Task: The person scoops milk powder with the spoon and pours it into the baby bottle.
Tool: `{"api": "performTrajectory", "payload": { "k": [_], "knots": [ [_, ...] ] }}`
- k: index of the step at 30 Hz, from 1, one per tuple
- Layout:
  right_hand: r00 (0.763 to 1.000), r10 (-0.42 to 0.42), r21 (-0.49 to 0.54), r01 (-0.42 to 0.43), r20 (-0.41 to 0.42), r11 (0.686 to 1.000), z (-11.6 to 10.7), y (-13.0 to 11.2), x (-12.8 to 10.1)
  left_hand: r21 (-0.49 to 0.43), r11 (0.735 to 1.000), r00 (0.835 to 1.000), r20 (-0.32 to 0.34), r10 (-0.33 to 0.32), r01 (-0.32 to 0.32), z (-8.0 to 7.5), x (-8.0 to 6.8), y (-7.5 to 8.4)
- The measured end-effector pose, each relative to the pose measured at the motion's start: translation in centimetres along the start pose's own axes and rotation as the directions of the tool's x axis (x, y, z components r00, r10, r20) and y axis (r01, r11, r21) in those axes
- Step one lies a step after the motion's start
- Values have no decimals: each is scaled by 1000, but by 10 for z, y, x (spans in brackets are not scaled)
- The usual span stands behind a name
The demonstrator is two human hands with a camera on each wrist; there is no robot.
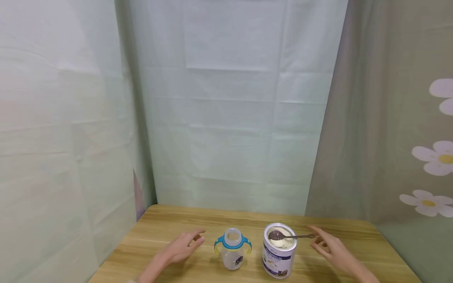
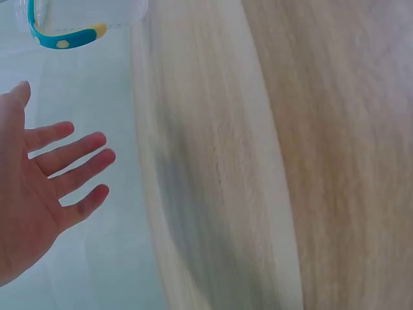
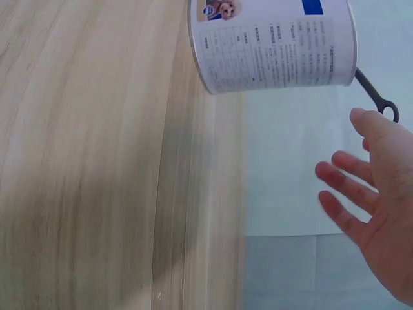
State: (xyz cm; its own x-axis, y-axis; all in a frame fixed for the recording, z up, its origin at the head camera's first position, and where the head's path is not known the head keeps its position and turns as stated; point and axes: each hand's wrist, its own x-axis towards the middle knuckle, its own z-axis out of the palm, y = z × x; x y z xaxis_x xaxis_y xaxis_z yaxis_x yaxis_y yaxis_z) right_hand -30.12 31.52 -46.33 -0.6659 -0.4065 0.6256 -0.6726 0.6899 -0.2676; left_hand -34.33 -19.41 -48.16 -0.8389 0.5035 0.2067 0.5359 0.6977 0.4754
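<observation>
A clear baby bottle (image 1: 232,249) with blue handles and no lid stands on the wooden table (image 1: 170,228). To its right stands an open white formula can (image 1: 278,251) with a metal spoon (image 1: 287,236) lying across its rim. My left hand (image 1: 184,245) hovers with fingers spread left of the bottle and holds nothing; the left wrist view shows its open palm (image 2: 45,194) and the bottle's blue handle (image 2: 61,35). My right hand (image 1: 327,245) is open just right of the can, fingertips near the spoon's handle end (image 3: 381,103). The can's label (image 3: 274,45) shows in the right wrist view.
Pale green cloth hangs behind and to the left of the table; a curtain with white flowers (image 1: 437,157) hangs at the right. The table's far edge (image 1: 247,212) meets the backdrop.
</observation>
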Motion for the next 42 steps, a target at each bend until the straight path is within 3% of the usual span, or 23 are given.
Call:
{"api": "performTrajectory", "payload": {
  "k": [5, 14, 20, 29, 36, 42],
  "knots": [
    [993, -82, 40, 86, -85, 995, 4, -2, 6, -61, 998, 1000, 12, 1, 0, 3, 3, 0],
    [981, -101, 25, 107, -167, 994, 4, -8, 12, -200, 979, 999, 26, 27, -21, 5, 10, 13],
    [974, -131, 25, 138, -186, 990, 4, -10, 13, -245, 967, 996, 35, 76, -66, 9, 14, 15],
    [967, -142, 40, 154, -211, 987, 3, -11, 15, -354, 934, 996, 52, 65, -43, 11, 17, 23],
    [980, -56, 90, 75, -192, 993, 2, -14, 16, -476, 879, 997, 46, 67, -37, 15, 20, 26],
    [992, 66, 181, -46, -109, 982, -2, -22, 17, -526, 847, 995, 18, 99, -75, 20, 22, 26]
  ]
}}
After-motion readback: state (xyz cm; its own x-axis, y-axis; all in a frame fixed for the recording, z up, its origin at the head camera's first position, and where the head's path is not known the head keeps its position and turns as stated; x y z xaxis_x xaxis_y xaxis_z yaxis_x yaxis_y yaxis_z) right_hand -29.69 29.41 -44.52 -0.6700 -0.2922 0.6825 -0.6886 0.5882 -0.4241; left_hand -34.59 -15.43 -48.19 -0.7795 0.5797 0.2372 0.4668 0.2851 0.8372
